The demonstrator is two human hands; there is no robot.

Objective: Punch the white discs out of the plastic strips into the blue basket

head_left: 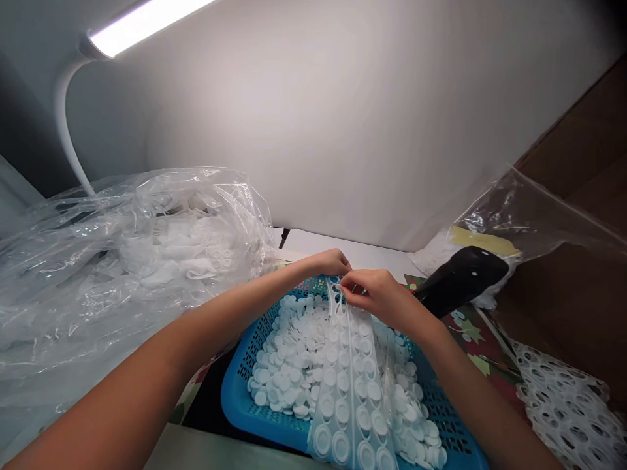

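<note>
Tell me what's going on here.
A person is working over a blue plastic basket heaped with loose white plastic discs. Their left hand and right hand both pinch the top of a white plastic strip of round discs, which lies across the basket. A clear plastic bag of white plastic sits to the left; holed white plastic webbing lies to the right.

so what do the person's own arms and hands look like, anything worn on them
The left hand and right hand are bare, with no gloves, and no rings show on the fingers. The left forearm and right forearm are bare too: no sleeves, watch or bands are visible on them.
</note>
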